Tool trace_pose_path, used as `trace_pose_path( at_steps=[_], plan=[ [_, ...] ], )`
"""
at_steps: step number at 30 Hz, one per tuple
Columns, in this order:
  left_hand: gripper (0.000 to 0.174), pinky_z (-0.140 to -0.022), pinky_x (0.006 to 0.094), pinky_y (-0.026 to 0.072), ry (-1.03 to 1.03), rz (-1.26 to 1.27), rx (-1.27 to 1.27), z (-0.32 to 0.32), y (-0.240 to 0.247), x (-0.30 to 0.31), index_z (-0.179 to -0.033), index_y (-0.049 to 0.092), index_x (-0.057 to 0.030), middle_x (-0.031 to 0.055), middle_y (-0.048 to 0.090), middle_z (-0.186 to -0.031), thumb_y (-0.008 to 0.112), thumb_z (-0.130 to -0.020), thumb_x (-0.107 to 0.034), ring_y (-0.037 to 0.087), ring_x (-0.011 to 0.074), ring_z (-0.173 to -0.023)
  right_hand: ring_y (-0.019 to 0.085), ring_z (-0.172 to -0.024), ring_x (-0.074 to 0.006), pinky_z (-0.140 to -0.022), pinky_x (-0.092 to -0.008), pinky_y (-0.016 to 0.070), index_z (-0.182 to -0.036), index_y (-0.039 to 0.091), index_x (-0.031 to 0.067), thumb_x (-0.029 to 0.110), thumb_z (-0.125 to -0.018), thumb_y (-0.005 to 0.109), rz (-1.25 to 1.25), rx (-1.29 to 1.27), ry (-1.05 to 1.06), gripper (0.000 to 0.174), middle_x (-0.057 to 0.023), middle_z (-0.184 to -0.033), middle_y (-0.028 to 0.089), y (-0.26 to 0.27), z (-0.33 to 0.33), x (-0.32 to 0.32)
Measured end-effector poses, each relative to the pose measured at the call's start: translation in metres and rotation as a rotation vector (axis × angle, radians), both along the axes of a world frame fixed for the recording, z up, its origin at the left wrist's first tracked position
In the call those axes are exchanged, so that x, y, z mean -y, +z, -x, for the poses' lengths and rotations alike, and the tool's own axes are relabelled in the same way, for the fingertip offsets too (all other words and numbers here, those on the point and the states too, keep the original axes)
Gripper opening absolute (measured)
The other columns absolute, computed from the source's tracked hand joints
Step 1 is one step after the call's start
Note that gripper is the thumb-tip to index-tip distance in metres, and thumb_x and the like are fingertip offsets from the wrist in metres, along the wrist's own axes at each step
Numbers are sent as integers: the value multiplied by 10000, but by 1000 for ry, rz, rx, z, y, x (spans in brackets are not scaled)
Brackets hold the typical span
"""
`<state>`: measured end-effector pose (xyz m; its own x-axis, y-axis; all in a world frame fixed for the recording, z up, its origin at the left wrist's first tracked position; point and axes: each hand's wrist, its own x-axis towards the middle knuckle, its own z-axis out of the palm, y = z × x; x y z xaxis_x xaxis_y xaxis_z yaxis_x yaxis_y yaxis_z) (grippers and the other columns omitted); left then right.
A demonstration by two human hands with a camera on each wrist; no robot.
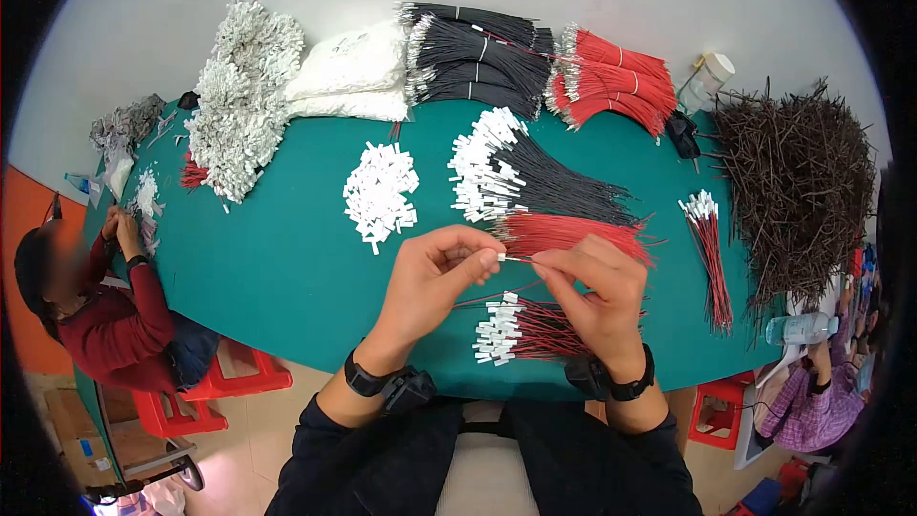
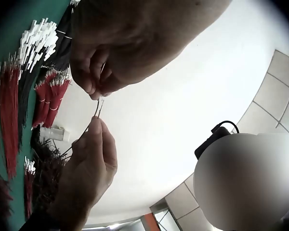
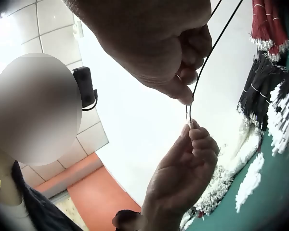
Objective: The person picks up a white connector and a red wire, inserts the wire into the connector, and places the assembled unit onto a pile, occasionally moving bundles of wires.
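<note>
Head view is showing the left hand (image 1: pixel 423 292) pinching a small white plastic connector (image 1: pixel 502 257) between thumb and forefinger, the tips closing right down on it, while the right hand (image 1: pixel 607 298) is gripping a thin dark red wire (image 1: pixel 521 259) just beside it at 3 o'clock, its thumb and forefinger also pressing together. Both are sitting over the green tabletop (image 1: pixel 287 258). How firmly either pinch is holding, the pictures are not telling. With such a small piece lying at the fingertips, a slight roll of the thumb could be turning it or dropping it among the loose red wires (image 1: pixel 573 234) at 2 o'clock. Two thin strands are showing between the hands in the wrist views, so a wire end could be bending or missing its place if the right hand is pushing off line; whether an end is seating fully, I cannot tell. A stray wire could also be snagging on the white-tipped dark red wires (image 1: pixel 549 327) at 6 o'clock. As for containers, bulging white plastic bags (image 1: pixel 351 67) are lying at 11 o'clock, their contents not showing clearly; a clear plastic bottle (image 1: pixel 800 329) is lying toward 3 o'clock, its contents also uncertain.
</note>
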<state>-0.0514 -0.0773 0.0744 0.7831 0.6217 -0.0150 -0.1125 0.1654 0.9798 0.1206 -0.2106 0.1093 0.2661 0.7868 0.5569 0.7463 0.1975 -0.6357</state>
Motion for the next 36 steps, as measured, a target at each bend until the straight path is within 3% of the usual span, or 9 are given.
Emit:
trace_pose_path(
  at_steps=[19, 26, 31, 36],
  plan=[
    [128, -717, 250, 533, 37, 60, -3, 1, 6, 6, -1051, 732, 24, 63, 735, -878, 706, -986, -82, 664, 105, -781, 612, -673, -208, -626, -322, 461, -865, 748, 25, -41, -767, 792, 0, -10, -29, 125, -73, -765, 700, 1, 4, 1],
    [147, -761, 239, 552, -9, 54, 20, 4, 1, 7, -1104, 729, 29, 67, 748, -965, 696, -996, -66, 698, 99, -879, 608, -705, -220, -648, -335, 461, -848, 742, 30, -19, -775, 790, -6, -23, -14, 100, -68, -760, 682, 2, 8, -2],
    [113, -747, 261, 566, 77, 54, 40, 2, 2, 13, -1053, 740, 31, 97, 755, -918, 702, -978, -46, 704, 128, -816, 606, -718, -220, -654, -334, 455, -840, 738, 30, -17, -777, 787, -19, -33, -14, 92, -66, -761, 677, 0, 9, -3],
    [154, -773, 252, 577, 43, 26, 58, 4, -3, 14, -1114, 726, 47, 84, 753, -971, 690, -994, -42, 714, 118, -881, 603, -714, -215, -659, -330, 452, -836, 737, 29, -25, -770, 785, -6, -100, -8, 98, -63, -759, 677, -5, 9, -2]
  ],
)
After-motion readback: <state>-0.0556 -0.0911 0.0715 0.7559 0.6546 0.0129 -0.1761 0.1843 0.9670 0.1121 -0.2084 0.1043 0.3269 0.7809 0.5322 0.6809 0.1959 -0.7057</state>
